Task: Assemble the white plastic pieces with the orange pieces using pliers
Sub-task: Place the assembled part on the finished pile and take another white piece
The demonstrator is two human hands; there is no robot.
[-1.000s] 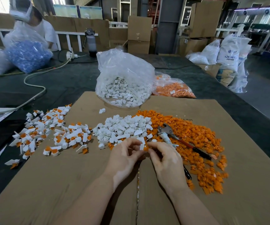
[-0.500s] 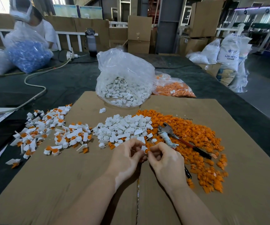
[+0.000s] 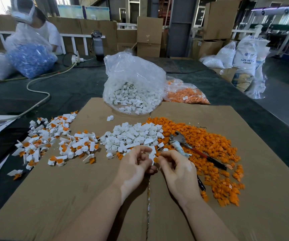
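A big brown cardboard sheet [image 3: 244, 197] lies flat on a dark desk [image 3: 70, 91]. On the sheet is a heap of white pieces [image 3: 133, 136], and right next to it, touching, a wide heap of orange pieces [image 3: 209, 148]. The pliers [image 3: 189, 146] lie on top of the orange heap, just beyond the right hand. To the left is a spread of joined pieces [image 3: 53, 141], white and orange together.

The left hand [image 3: 133, 167] pinches one white piece [image 3: 151, 156] with curled fingers. The right hand [image 3: 178, 169] pinches a small orange piece [image 3: 156, 160] against it. Both hands hover low over the cardboard, near the heaps.

Behind the heaps stands an open clear bag of white pieces [image 3: 133, 84], and beside it a bag of orange pieces [image 3: 185, 94]. A pale cable [image 3: 41, 91] snakes over the desk. Far left, a person [image 3: 41, 30] sits behind a bag of blue pieces [image 3: 30, 60]. Brown boxes [image 3: 149, 35] and white sacks [image 3: 246, 56] fill the room behind.
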